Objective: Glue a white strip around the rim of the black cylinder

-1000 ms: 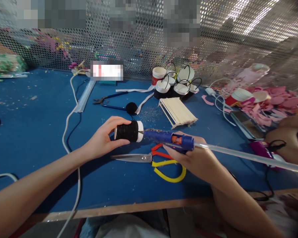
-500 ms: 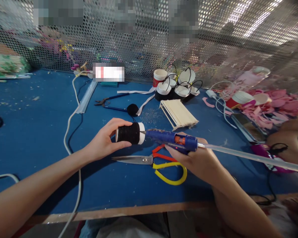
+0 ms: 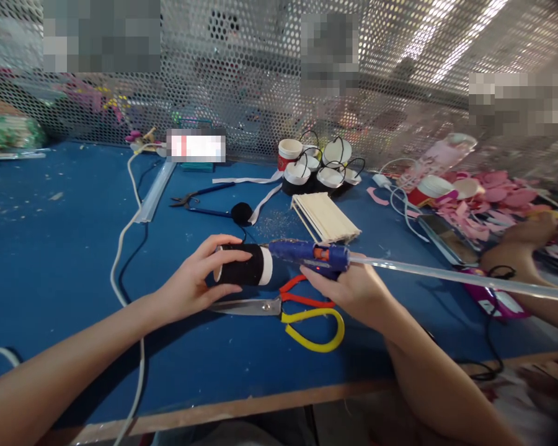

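Observation:
My left hand [image 3: 196, 280] grips a small paper cup wrapped in black [image 3: 243, 265], held on its side above the blue table [image 3: 51, 248], its white rim pointing right. My right hand [image 3: 353, 288] holds a blue glue gun [image 3: 309, 252] whose nozzle touches the cup's white rim. A long clear glue stick [image 3: 446, 277] juts out of the gun's back toward the right. Scissors with red and yellow handles [image 3: 288, 306] lie on the table just under both hands.
Behind the hands lie a stack of pale wooden sticks [image 3: 324, 218], a black pompom [image 3: 242, 212], blue pliers [image 3: 199, 198] and several black-wrapped cups with handles [image 3: 318, 164]. Pink cut-outs [image 3: 493, 192] and another person's hand [image 3: 523, 244] are at the right. A white cable [image 3: 125, 235] runs down the left.
The cup and glue gun have stayed joined while the view shifted slightly; the gun's nozzle now sits at the top of the cup's rim, and my left fingers have wrapped further over the cup.

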The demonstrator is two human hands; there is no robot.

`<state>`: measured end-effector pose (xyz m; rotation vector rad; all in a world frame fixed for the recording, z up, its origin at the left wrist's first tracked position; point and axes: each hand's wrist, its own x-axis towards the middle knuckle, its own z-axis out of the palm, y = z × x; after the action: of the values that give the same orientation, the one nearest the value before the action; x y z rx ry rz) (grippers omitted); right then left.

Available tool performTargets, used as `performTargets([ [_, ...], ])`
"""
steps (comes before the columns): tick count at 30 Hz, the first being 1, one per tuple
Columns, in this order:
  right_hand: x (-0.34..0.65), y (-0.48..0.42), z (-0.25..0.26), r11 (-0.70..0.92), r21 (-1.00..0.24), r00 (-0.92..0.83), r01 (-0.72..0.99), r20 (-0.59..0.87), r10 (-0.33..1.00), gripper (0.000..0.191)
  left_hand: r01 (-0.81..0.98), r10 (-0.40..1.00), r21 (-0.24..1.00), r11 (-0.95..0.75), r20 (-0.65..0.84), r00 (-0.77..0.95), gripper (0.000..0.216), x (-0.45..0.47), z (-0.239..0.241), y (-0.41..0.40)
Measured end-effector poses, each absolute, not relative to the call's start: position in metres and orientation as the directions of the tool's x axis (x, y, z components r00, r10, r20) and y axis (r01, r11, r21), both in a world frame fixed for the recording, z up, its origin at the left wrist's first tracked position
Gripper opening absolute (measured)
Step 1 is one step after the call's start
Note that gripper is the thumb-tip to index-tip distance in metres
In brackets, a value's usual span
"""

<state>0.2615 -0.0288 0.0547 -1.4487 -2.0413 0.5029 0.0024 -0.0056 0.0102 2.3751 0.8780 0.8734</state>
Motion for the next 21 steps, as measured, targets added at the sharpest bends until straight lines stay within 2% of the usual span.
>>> performTargets([
  [2, 0.263, -0.028, 0.055, 0.268, -0.663, -0.204, 0.699, 0.173, 0.963, 0.019, 0.389, 0.736, 0.655, -0.648, 0.406, 0.541, 0.04, 0.002, 0.007, -0.003],
  [4, 0.264, -0.026, 0.056, 0.148, -0.731, -0.147, 0.666, 0.066, 0.987, 0.022, 0.347, 0.816, 0.763, -0.545, 0.389, 0.427, 0.045, 0.001, 0.004, 0.001],
  [6, 0.268, -0.019, 0.058, 0.078, -0.802, -0.111, 0.592, 0.015, 0.994, 0.025, 0.28, 0.909, 0.893, -0.354, 0.257, 0.329, 0.048, 0.001, 0.001, 0.004],
  [9, 0.278, -0.001, 0.057, 0.111, -0.873, -0.039, 0.475, 0.105, 0.994, 0.031, 0.182, 0.965, 0.974, -0.138, 0.091, 0.247, 0.052, 0.001, 0.001, 0.007],
  [11, 0.286, 0.016, 0.055, 0.099, -0.854, 0.057, 0.511, 0.149, 0.987, 0.038, 0.136, 0.976, 0.986, -0.092, 0.062, 0.211, 0.053, 0.002, 0.003, 0.007],
  [13, 0.295, 0.034, 0.053, 0.044, -0.719, 0.164, 0.694, 0.217, 0.962, 0.04, 0.107, 0.98, 0.991, -0.083, 0.062, 0.188, 0.053, 0.002, 0.006, 0.006],
  [15, 0.303, 0.05, 0.051, -0.058, -0.507, 0.199, 0.86, 0.228, 0.953, 0.042, 0.096, 0.981, 0.992, -0.079, 0.06, 0.186, 0.054, 0.003, 0.007, 0.004],
  [17, 0.307, 0.061, 0.048, -0.156, -0.304, 0.232, 0.94, 0.233, 0.944, 0.045, 0.099, 0.979, 0.992, -0.084, 0.064, 0.192, 0.055, 0.004, 0.008, 0.003],
  [19, 0.308, 0.067, 0.045, -0.222, -0.189, 0.263, 0.956, 0.225, 0.938, 0.047, 0.106, 0.976, 0.989, -0.101, 0.078, 0.203, 0.055, 0.004, 0.009, 0.002],
  [21, 0.307, 0.068, 0.042, -0.264, -0.159, 0.294, 0.951, 0.206, 0.933, 0.049, 0.117, 0.971, 0.985, -0.125, 0.097, 0.22, 0.055, 0.004, 0.008, 0.001],
])
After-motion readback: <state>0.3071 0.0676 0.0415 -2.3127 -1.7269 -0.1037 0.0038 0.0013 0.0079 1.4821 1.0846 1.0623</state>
